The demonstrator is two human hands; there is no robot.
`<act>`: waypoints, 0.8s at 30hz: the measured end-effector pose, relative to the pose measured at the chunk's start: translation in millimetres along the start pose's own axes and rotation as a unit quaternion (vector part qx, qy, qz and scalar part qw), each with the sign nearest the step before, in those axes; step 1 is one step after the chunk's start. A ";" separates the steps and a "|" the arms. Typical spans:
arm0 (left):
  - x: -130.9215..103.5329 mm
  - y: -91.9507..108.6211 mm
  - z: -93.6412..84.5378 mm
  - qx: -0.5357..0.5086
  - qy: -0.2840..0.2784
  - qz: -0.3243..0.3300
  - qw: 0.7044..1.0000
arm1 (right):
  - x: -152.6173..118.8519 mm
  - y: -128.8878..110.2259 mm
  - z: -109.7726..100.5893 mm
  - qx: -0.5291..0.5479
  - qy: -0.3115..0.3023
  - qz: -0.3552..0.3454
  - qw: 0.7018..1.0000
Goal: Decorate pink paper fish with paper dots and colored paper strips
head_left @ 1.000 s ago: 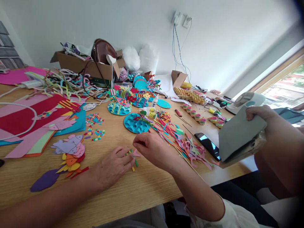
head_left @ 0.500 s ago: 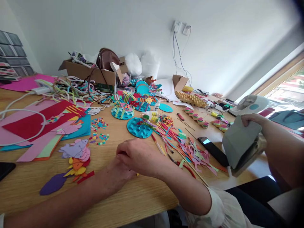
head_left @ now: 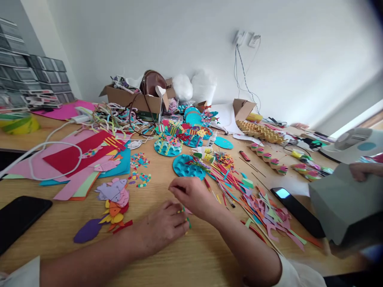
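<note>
My left hand [head_left: 163,226] rests low over the table, fingers curled on a small pink paper cut-out [head_left: 187,211] with green and yellow bits along its edge. Most of that cut-out is hidden under the fingers. Just above it, my right hand [head_left: 191,196] is closed in a pinch; whatever is between its fingertips is too small to make out. To the left lie lilac paper fish [head_left: 112,190], a purple paper shape [head_left: 87,230] and coloured paper dots [head_left: 144,180]. Beyond my right hand sits a blue scalloped disc [head_left: 187,166].
Paper strips [head_left: 269,211], a phone [head_left: 296,211] and a brush lie to the right. Another person's hand [head_left: 363,171] holds a grey folded board [head_left: 338,199]. A second phone [head_left: 22,217] and coloured sheets [head_left: 72,153] are at left. Decorated fish discs [head_left: 168,147] and boxes stand behind.
My hands, overlapped before, have come apart, the right lifted above the left, and the small cut-out now shows. The view has swung left. The other person's grey board has turned and lowered.
</note>
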State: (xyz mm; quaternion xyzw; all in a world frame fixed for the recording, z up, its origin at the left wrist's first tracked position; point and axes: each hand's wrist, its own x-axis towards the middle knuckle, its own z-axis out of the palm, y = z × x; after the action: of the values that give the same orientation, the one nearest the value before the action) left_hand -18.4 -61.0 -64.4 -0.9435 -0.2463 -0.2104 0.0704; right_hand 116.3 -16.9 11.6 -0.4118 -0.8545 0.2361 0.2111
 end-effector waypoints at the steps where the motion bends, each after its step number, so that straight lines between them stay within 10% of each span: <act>1: 0.6 -1.1 -1.4 0.004 0.001 0.025 1.000 | -0.2 8.2 1.4 0.026 0.028 0.016 0.999; 8: 7.6 -5.1 -15.1 -0.033 0.003 0.042 0.999 | -5.3 38.5 15.4 0.184 0.142 0.068 0.970; 24: 14.4 -12.0 -20.8 -0.035 -0.001 -0.014 0.999 | -12.2 30.7 21.2 0.047 0.214 -0.084 0.972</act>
State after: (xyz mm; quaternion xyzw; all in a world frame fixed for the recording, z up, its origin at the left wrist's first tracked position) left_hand -20.5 -49.3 -39.1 -0.9421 -0.2516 -0.2190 0.0344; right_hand 130.0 -14.7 -25.1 -0.3692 -0.8090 0.1639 0.4271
